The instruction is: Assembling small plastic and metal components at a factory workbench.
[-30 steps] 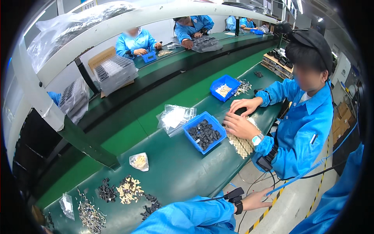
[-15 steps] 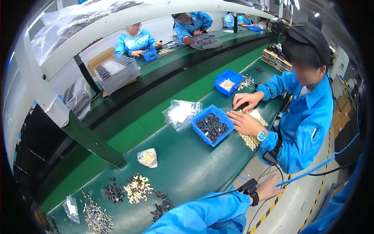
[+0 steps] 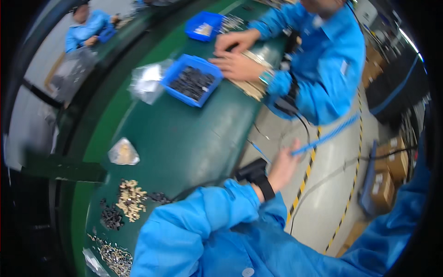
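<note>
My left hand (image 3: 283, 167) reaches out past the table's front edge, over the floor. Its fingers are blurred, but they look closed around the end of a blue coiled cord (image 3: 327, 134), which stretches up and to the right from them. A black strap with a dark box (image 3: 256, 176) sits on that wrist. My right sleeve (image 3: 387, 231) runs off at the lower right, and the hand itself lies out of view.
On the green table (image 3: 184, 138) are piles of beige pieces (image 3: 131, 200), black pieces (image 3: 111, 217) and metal pieces (image 3: 115, 258), plus a clear bag (image 3: 123, 152). A co-worker (image 3: 318, 69) works beside a blue bin (image 3: 196, 102) of black parts. Cartons (image 3: 390, 161) stand at right.
The view has swung to the right and down, bringing more floor and my body in. My left hand has closed on the cord, its fingers apart before. The co-worker's hands stay over the beige strips.
</note>
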The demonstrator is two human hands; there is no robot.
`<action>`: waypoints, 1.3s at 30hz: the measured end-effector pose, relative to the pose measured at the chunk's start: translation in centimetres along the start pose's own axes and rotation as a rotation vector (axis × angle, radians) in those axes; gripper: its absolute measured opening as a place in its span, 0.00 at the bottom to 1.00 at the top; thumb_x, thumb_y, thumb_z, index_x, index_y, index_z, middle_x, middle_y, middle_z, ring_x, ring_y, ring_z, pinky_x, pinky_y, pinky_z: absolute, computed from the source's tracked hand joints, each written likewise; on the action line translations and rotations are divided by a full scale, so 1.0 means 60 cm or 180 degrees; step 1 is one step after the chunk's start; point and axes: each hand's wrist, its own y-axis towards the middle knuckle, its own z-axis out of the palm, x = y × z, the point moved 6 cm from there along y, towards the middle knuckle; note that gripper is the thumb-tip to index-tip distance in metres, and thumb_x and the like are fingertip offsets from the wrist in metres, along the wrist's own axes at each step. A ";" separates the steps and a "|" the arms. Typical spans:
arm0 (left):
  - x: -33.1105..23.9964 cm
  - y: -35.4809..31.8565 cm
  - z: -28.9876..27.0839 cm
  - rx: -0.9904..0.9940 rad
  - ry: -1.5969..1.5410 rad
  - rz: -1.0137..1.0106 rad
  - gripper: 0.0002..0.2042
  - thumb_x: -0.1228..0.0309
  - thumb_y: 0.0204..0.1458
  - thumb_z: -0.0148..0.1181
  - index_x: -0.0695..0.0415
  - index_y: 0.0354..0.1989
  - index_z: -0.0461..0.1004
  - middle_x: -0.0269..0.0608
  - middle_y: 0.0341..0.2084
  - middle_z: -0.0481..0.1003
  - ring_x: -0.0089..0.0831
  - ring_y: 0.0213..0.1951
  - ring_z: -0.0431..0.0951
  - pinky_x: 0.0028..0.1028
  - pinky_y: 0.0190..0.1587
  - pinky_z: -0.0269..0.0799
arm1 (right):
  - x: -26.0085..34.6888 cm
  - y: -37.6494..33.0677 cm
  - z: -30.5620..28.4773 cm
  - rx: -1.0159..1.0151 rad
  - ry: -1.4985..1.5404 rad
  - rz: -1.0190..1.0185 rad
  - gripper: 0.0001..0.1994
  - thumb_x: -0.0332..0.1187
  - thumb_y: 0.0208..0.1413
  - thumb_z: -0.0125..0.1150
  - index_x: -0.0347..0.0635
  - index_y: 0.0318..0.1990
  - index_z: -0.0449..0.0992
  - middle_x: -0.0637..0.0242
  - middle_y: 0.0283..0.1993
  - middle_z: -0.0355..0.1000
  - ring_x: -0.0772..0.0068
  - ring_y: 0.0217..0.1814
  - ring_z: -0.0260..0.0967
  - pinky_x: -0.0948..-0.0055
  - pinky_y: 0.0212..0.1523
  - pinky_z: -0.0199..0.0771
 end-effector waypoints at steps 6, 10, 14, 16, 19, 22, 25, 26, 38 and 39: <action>-0.085 -0.030 -0.027 0.0495 0.0401 -0.0194 0.16 0.61 0.59 0.54 0.61 0.25 0.72 0.31 0.16 0.65 0.19 0.23 0.62 0.29 0.25 0.59 | -0.077 0.025 0.174 0.0686 -0.0127 0.0046 0.07 0.37 0.57 0.59 0.47 0.38 0.75 0.84 0.19 0.58 0.95 0.13 0.51 0.90 0.11 0.42; -0.120 -0.019 -0.002 0.0712 0.1050 0.0284 0.16 0.61 0.58 0.55 0.60 0.24 0.71 0.43 0.14 0.65 0.28 0.20 0.62 0.34 0.25 0.59 | -0.172 0.120 0.276 0.1202 -0.0265 0.0453 0.06 0.40 0.50 0.60 0.51 0.32 0.76 0.79 0.21 0.61 0.87 0.17 0.54 0.80 0.15 0.51; -0.090 0.037 0.025 0.1343 0.0581 0.0127 0.16 0.57 0.52 0.57 0.60 0.27 0.71 0.45 0.26 0.73 0.41 0.32 0.72 0.39 0.37 0.66 | -0.299 0.219 0.399 0.1447 -0.0476 0.0801 0.07 0.39 0.47 0.60 0.50 0.31 0.75 0.77 0.22 0.62 0.82 0.20 0.58 0.78 0.17 0.53; -0.076 0.049 0.037 0.1646 -0.0273 0.0293 0.24 0.58 0.41 0.63 0.68 0.37 0.70 0.60 0.36 0.71 0.52 0.43 0.70 0.45 0.47 0.65 | -0.336 0.263 0.484 0.1600 -0.0142 0.0860 0.06 0.38 0.47 0.60 0.48 0.29 0.75 0.76 0.22 0.63 0.81 0.19 0.58 0.75 0.16 0.54; -0.118 0.107 0.027 0.1448 0.0097 0.1526 0.18 0.62 0.46 0.57 0.69 0.30 0.68 0.58 0.30 0.69 0.50 0.37 0.69 0.41 0.43 0.66 | -0.426 0.319 0.524 0.1432 -0.0492 0.1082 0.06 0.36 0.47 0.62 0.45 0.27 0.75 0.74 0.20 0.64 0.80 0.16 0.58 0.74 0.14 0.54; -0.152 0.127 -0.018 0.1568 -0.0648 0.0340 0.18 0.59 0.58 0.50 0.66 0.28 0.69 0.44 0.24 0.69 0.34 0.25 0.70 0.33 0.29 0.67 | -0.471 0.358 0.595 0.1412 -0.0448 0.1109 0.07 0.36 0.47 0.63 0.45 0.28 0.76 0.74 0.21 0.65 0.79 0.16 0.59 0.73 0.14 0.55; -0.176 0.132 -0.036 0.1532 -0.2311 -0.1211 0.18 0.58 0.62 0.45 0.58 0.24 0.67 0.28 0.14 0.60 0.23 0.20 0.61 0.26 0.22 0.55 | -0.510 0.417 0.628 0.1292 -0.0916 0.0892 0.08 0.38 0.47 0.62 0.46 0.32 0.75 0.72 0.22 0.66 0.77 0.17 0.61 0.72 0.14 0.57; -0.204 0.137 -0.060 0.1535 -0.2389 -0.1189 0.18 0.58 0.62 0.45 0.58 0.24 0.67 0.28 0.14 0.60 0.23 0.20 0.61 0.26 0.22 0.55 | -0.504 0.412 0.646 0.1212 -0.0773 0.0941 0.08 0.38 0.47 0.61 0.46 0.31 0.75 0.72 0.21 0.66 0.76 0.17 0.61 0.72 0.15 0.58; -0.192 0.301 -0.233 -0.1555 0.0475 0.0122 0.15 0.51 0.56 0.52 0.47 0.44 0.71 0.32 0.38 0.69 0.33 0.41 0.66 0.40 0.43 0.57 | -0.472 -0.159 0.417 0.2411 -0.1538 -0.0316 0.10 0.40 0.51 0.60 0.48 0.38 0.75 0.72 0.30 0.69 0.74 0.28 0.69 0.71 0.23 0.64; -0.196 0.321 -0.248 -0.2448 0.1549 -0.0004 0.16 0.50 0.56 0.52 0.46 0.45 0.71 0.32 0.40 0.69 0.34 0.44 0.66 0.41 0.45 0.57 | -0.473 -0.164 0.417 0.2423 -0.1558 -0.0331 0.10 0.40 0.51 0.60 0.48 0.38 0.75 0.72 0.31 0.69 0.74 0.28 0.69 0.71 0.23 0.65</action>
